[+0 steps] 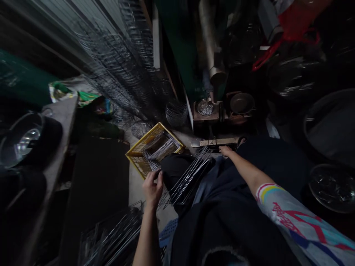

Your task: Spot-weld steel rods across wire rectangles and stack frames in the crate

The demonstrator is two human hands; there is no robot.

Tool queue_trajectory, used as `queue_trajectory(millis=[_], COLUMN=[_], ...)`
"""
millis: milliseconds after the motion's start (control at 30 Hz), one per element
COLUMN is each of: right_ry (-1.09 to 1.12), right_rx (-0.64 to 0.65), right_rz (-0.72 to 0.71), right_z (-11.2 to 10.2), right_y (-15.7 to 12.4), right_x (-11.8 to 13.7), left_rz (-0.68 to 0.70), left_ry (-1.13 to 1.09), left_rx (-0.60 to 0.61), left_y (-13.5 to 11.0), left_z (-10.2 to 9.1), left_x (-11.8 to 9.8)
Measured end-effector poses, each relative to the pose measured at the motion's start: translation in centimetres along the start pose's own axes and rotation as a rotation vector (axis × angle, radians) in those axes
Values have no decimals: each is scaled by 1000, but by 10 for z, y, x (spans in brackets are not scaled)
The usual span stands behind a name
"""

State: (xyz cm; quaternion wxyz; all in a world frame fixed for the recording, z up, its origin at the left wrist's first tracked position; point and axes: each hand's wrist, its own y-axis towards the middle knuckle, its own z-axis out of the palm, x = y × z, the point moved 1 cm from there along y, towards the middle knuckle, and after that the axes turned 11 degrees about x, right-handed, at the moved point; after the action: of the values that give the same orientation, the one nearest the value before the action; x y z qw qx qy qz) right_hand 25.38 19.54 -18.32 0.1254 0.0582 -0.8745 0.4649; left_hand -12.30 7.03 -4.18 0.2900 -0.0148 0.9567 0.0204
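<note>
A bundle of thin metal wire frames (188, 175) lies across my lap. My left hand (152, 186) is closed on the near left end of this wire, at my knee. My right hand (226, 150) rests at the far end of the bundle, against a wooden block (217, 142); its fingers are mostly hidden. Just beyond my left knee a yellow plastic crate (138, 149) holds more of the wire frames.
Wire mesh rolls (122, 62) lean at the back left. A small bench (210, 116) carries a bowl of metal bits and a dark pan (242, 102). More wire racks (116, 232) lie at the lower left. Dark tubs (331, 127) stand at the right.
</note>
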Motion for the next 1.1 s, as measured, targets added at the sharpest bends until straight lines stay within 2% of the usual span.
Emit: queue_trajectory(millis=[67,133,233,333,433,533,600,700,800,900,1000,1067,1100], right_ry=[-10,-29,-65,-101,-122,-126,-117,-95,-87,-119,-183,-178,-150], right_rx=[-20,-71,-136,-150,-145,-160,-196,-281,-373,-461,-540,-563,-574], right_rz=[-32,-56,-94,-150,-198,-225,-227,-215,-212,-200,-187,-225,-263], right_z=[-3,-20,-52,-60,-43,-29,-33,-61,-94,-113,-106,-90,-79], right_y=[0,0,-5,-15,-23,-25,-27,-39,-68,-113,-170,-213,-234], right_x=[-1,-2,-1,8,23,37,41,35,17,-2,-16,-24,-27], left_rz=[35,97,172,182,160,103,51,-41,-140,-212,-337,-462,-516], left_ry=[23,22,-33,-83,-106,-134,-154,-202,-304,-460,-881,-1198,-1287], left_rx=[-12,9,100,161,183,196,203,211,237,322,586,762,799], left_y=[16,36,66,84,87,81,76,71,75,90,107,114,114], left_z=[-1,4,20,36,44,44,41,38,41,48,56,63,67], left_x=[-6,-14,-34,-54,-64,-63,-58,-51,-51,-61,-77,-90,-97])
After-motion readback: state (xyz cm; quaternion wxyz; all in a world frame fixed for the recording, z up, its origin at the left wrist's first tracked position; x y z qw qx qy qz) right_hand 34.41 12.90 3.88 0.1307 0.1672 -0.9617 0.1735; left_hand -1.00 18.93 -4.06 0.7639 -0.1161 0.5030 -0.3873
